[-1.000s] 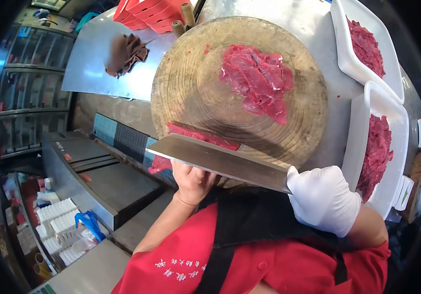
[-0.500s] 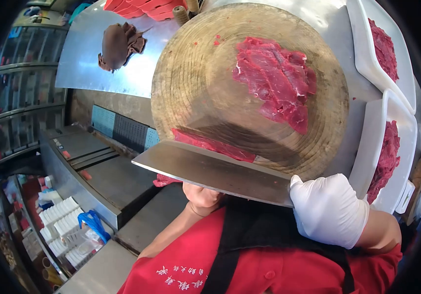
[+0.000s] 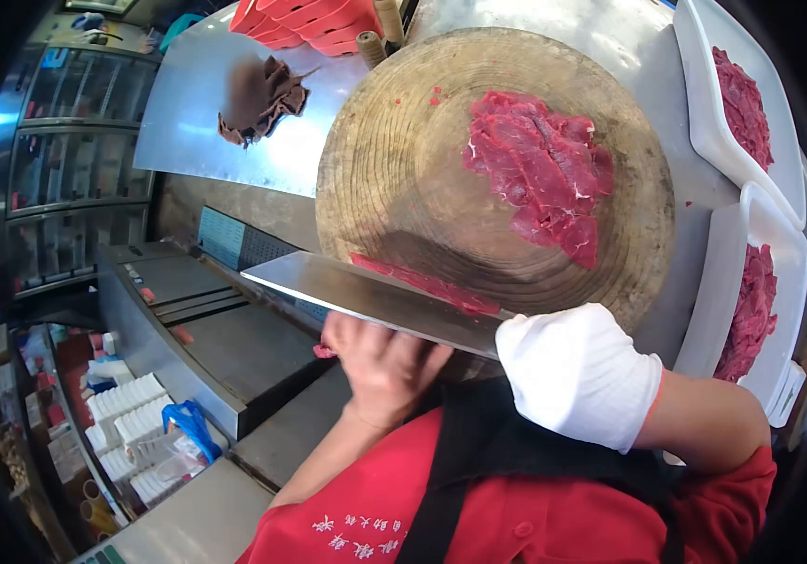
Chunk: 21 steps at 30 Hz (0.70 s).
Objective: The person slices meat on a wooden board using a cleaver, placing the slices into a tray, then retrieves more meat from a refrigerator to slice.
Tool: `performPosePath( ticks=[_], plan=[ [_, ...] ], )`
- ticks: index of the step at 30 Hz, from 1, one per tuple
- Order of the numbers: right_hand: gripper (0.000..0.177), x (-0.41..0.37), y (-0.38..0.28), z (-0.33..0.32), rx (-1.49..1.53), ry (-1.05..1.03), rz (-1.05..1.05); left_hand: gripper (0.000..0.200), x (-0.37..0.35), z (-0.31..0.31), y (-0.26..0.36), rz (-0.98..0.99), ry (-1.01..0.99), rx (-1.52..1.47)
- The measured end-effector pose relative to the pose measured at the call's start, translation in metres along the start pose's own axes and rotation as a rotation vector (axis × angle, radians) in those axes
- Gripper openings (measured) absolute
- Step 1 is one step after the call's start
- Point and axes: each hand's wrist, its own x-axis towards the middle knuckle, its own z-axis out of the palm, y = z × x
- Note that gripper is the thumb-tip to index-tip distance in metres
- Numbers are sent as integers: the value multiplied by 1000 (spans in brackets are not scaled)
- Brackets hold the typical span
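Note:
My right hand (image 3: pixel 577 376), in a white glove, is closed round the handle end of a wide cleaver (image 3: pixel 375 301). The blade stretches leftward across the near edge of the round wooden chopping block (image 3: pixel 403 169). Just beyond the blade lies a thin strip of raw red meat (image 3: pixel 427 284). On the near side my bare left hand (image 3: pixel 380 362) has its fingers curled against a piece of raw meat (image 3: pixel 324 352); only a bit of it shows, the rest being hidden by hand and blade. A pile of sliced meat (image 3: pixel 540 169) lies farther up the block.
Two white trays of meat, an upper one (image 3: pixel 695 75) and a lower one (image 3: pixel 709 282), stand at the right. A brown cloth (image 3: pixel 276 99) lies on the metal table at the upper left, near red baskets (image 3: pixel 314 23). Metal counters (image 3: pixel 253 352) are at the left.
The cleaver and my right hand have shifted left, and the blade is seen more edge-on. More of my left hand shows. The whole view has shifted slightly.

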Motion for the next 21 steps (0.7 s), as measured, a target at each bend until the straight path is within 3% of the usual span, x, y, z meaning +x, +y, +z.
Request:
performPosePath(
  ticks=[3,5,6,10,17,19,20,21],
  plan=[
    [13,-12,-3,-12,-3,-116,45,51,-12,2,-19,-78,-111,-24],
    [18,-21,-4,-22,-17,-386,274,53,-15,5,-18,-111,-114,-19],
    [26,-24,-3,-27,-18,-419,269,56,-14,8,-18,-132,-108,-24],
    [29,-29,3,-21,-191,-295,49,63,-19,18,-24,-57,4,7],
    [18,15,1,-17,-293,-327,2,53,-22,22,-21,-183,46,-60],
    [41,32,-10,-15,-362,-443,79,48,-18,21,-24,-178,50,-17],
    [36,54,-13,-12,-161,-461,188,46,-18,21,-24,-184,49,-35],
    [26,73,-13,-5,-66,-439,152,43,-17,20,-24,-182,48,-56]
  ],
)
